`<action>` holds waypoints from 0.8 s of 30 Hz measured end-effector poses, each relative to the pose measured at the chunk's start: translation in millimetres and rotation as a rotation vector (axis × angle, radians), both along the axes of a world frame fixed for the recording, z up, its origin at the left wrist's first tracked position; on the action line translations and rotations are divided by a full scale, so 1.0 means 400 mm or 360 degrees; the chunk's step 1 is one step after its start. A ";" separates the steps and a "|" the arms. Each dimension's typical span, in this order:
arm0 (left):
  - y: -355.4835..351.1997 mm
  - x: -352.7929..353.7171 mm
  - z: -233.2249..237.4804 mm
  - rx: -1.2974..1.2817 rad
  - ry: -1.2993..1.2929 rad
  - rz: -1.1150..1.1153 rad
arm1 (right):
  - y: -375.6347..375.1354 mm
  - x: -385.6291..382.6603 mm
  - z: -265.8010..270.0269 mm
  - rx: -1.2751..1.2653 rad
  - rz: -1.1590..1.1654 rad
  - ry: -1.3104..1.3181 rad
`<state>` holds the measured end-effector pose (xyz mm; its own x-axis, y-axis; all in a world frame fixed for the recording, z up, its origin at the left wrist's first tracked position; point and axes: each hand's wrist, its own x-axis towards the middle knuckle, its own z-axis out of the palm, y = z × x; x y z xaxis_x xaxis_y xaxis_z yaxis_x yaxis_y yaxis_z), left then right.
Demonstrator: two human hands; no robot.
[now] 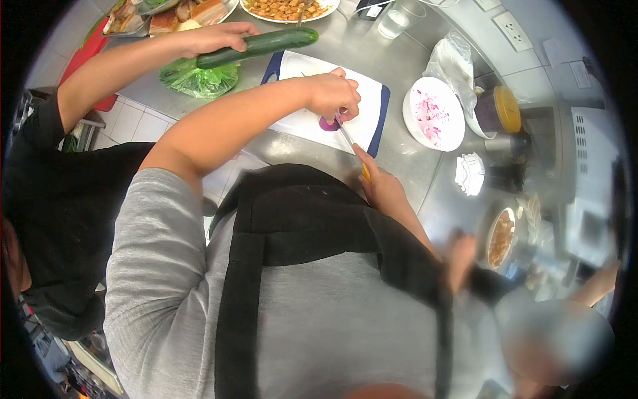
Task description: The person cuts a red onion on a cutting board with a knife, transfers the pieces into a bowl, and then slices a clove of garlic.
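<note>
On the white cutting board [292, 123] with blue ends lies a small purple piece [328, 124], partly under my left hand [333, 95]. The fingers of that hand are curled and pressed onto the piece. My right hand [384, 189] is wrapped round the yellow handle of a knife [347, 138], whose blade reaches up to the purple piece beside my left fingertips. A white bowl [448, 136] with purple-stained scraps inside stands right of the board.
At the left, a co-worker's hand [219, 40] holds a cucumber [262, 48] near the board, above bagged greens [199, 78]. Plates of food stand at the back. Napkins [470, 174] and a brown-filled bowl [501, 238] are right. Another person is at lower right.
</note>
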<state>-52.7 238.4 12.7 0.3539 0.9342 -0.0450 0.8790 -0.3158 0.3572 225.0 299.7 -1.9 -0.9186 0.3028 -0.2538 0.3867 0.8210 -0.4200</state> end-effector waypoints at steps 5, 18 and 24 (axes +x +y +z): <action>0.000 -0.004 0.003 -0.0073 -0.0004 0.0040 | 0.000 0.000 0.001 -0.0002 -0.0005 -0.0029; 0.019 -0.041 0.016 -0.0170 -0.0018 0.0140 | -0.007 0.013 -0.021 0.0183 0.0020 0.0054; 0.033 -0.023 0.011 -0.0240 0.0130 0.0106 | -0.027 0.012 0.008 0.0215 0.0041 0.0131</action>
